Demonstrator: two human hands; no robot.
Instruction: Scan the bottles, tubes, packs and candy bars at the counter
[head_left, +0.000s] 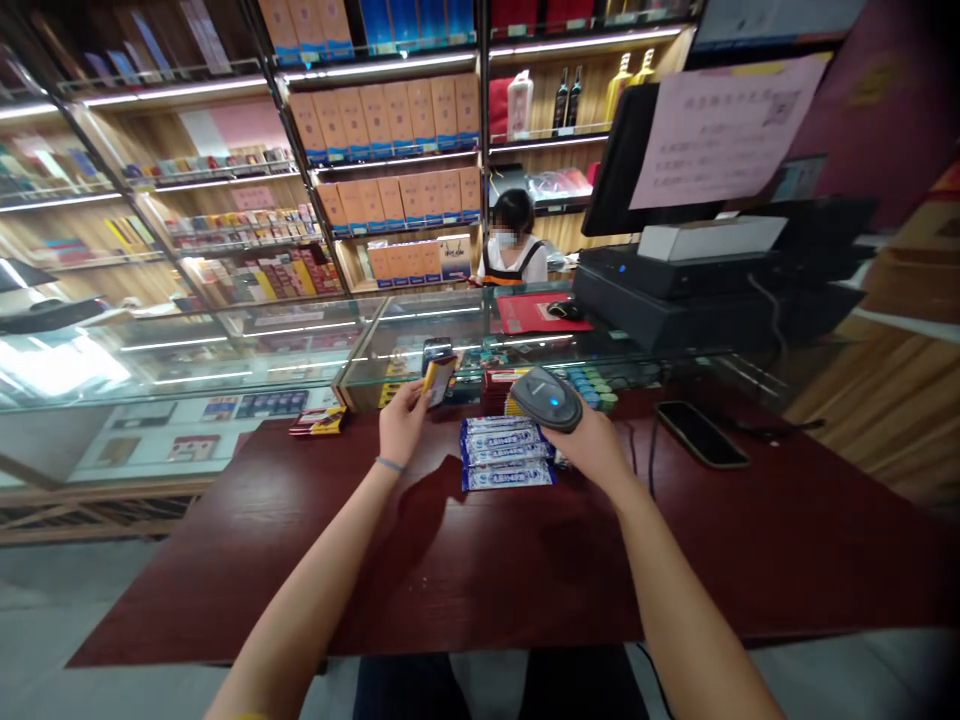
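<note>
My left hand (405,415) grips a small yellow and dark packet (439,378), held up above the table. In my right hand (592,445) is a grey barcode scanner (547,398) with a blue light on top, its head pointing left toward the packet. Below and between my hands, several blue and white wrapped bars (508,455) lie in a row on the dark red table (480,580). Behind the scanner, a stack of red packets (501,380) is partly hidden. Left of my left hand sits a small pile of red and yellow packets (319,420).
A phone (701,433) lies on the right of the table, near a cable. Behind the table runs a glass display counter (300,345). A black monitor (622,160) with a paper sheet stands back right. A person (514,245) is behind the counter, before shelves of boxes.
</note>
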